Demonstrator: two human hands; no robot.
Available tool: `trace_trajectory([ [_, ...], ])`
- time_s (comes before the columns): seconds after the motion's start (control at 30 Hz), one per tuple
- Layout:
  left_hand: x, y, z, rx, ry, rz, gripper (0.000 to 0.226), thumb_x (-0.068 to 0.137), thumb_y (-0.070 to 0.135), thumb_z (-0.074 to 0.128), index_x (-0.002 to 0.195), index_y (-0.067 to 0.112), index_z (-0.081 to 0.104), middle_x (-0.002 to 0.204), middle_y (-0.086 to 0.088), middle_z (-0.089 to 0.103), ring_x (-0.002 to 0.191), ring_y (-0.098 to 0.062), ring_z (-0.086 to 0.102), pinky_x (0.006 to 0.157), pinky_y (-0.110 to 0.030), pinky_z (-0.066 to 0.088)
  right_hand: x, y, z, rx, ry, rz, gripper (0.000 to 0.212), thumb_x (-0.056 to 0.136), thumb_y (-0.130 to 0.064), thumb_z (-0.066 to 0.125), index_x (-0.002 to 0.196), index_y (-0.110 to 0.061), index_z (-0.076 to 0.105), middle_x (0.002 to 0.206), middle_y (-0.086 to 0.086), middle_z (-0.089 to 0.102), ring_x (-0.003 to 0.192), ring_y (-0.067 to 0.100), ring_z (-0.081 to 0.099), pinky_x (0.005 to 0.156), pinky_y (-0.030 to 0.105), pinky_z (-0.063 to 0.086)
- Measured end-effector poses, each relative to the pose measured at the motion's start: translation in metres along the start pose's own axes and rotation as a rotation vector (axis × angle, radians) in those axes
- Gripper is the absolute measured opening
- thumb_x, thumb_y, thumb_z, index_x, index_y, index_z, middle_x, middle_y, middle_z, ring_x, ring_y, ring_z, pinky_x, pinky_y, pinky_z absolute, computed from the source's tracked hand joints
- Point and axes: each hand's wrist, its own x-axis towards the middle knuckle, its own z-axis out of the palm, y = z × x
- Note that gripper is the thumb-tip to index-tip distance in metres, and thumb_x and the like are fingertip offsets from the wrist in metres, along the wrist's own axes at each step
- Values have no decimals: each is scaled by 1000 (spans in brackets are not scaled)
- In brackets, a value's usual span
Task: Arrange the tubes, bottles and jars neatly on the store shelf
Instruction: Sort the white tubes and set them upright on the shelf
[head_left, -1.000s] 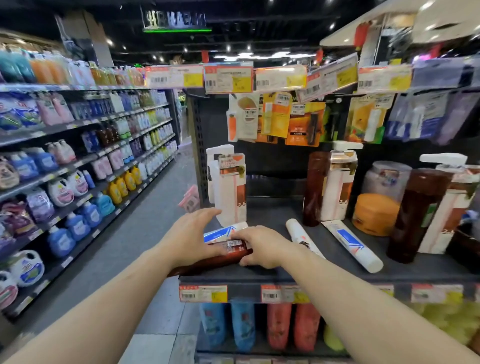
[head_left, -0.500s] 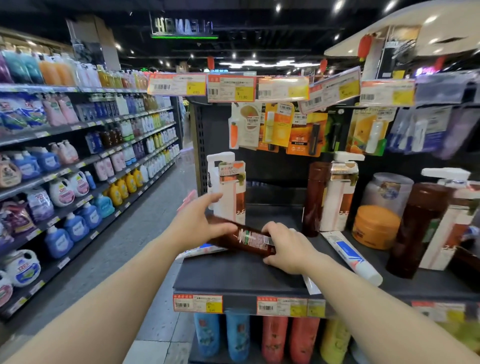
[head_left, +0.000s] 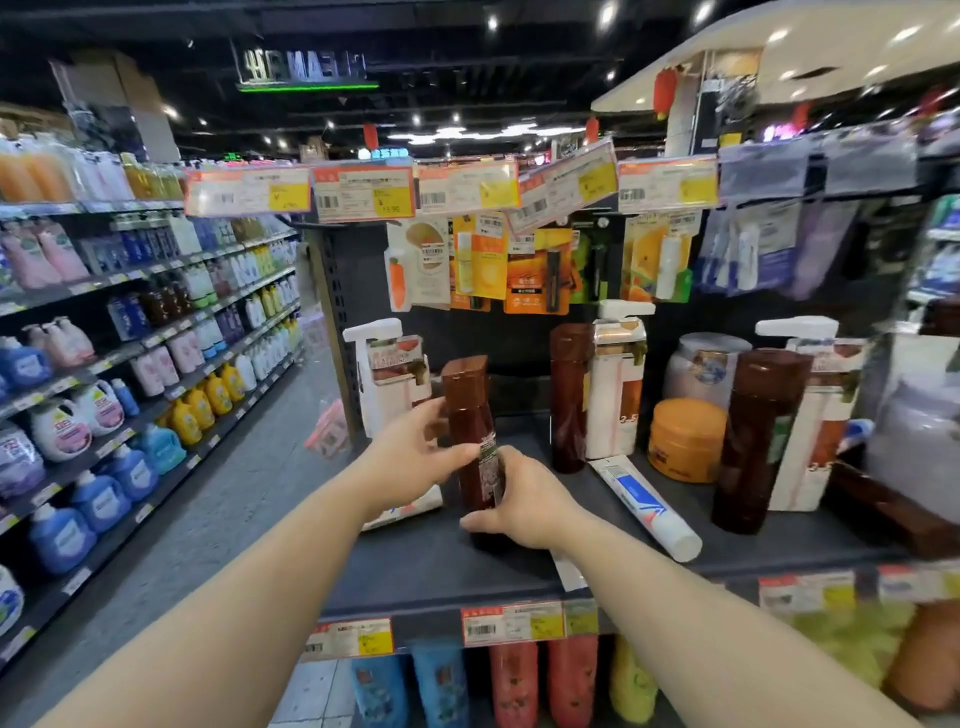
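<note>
Brown bottle, gripped by curled fingers of left hand and right hand, leans left; let go so, it could topple onto the lying tube.

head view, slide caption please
Left hand and right hand hold a brown plastic bottle upright on the dark grey store shelf

Slim brown plastic bottle, nearly upright, front-left on dark shelf; white blue-striped tube flat to its right.
</note>
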Motion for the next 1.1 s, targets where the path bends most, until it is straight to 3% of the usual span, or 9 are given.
trace_trajectory([
  [0.13,13,22,15,-48,-33,61,34,84,23,73,114,35,62,106,0,71,97,-21,68,82,-43,59,-10,0,-33,188,5,-28,63,69,-27,82,123,-20,51,114,-4,63,103,12,61,92,32,51],
  [0.27,32,51,52,-67,-65,152,31,84,26,73,109,41,63,103,5,70,97,-16,68,81,-38,59,-23,21,-72,257,23,18,59,75,-14,75,124,-25,46,107,-8,61,99,10,61,81,25,54],
  [0.37,44,61,88,-73,-17,161,28,82,29,74,104,42,62,98,8,69,91,-11,69,81,-37,60,-31,43,-85,328,131,97,68,74,-21,79,128,-27,38,110,-10,57,100,8,58,74,20,51],
  [0.47,53,57,114,-42,72,155,29,77,39,76,102,44,62,92,13,69,88,-5,67,80,-35,60,-30,61,-87,233,271,160,64,71,-33,83,122,-26,45,110,-9,57,100,11,57,77,26,49],
  [0.57,55,44,127,72,127,150,48,72,45,78,115,37,58,94,17,65,88,0,63,79,-26,56,-27,74,-81,145,215,135,54,76,-30,78,124,-26,52,114,-7,62,104,14,59,85,29,50],
  [0.73,54,30,118,75,20,72,76,72,24,83,135,35,41,107,6,57,90,-7,61,80,-22,53,-20,85,-82,218,116,128,59,79,-15,75,130,-26,48,115,-8,64,105,13,61,90,30,51],
  [0.87,56,25,115,57,15,58,70,73,16,82,130,28,44,110,9,61,99,-11,66,89,-37,57,-16,85,-87,259,-13,121,53,81,-12,73,128,-26,51,114,-9,63,107,9,60,90,25,48],
  [1.0,53,23,117,115,95,115,63,75,21,81,127,26,48,110,15,60,104,-7,60,91,-29,54,-14,84,-83,289,-45,105,50,83,-14,72,127,-27,53,117,-8,64,108,9,58,93,26,47],
  [1.1,53,24,117,138,134,125,62,76,22,80,129,24,47,108,17,57,101,-5,57,82,-18,50,-10,82,-80,253,-9,99,50,82,-16,73,127,-26,53,115,-9,63,107,9,58,90,25,46],
])
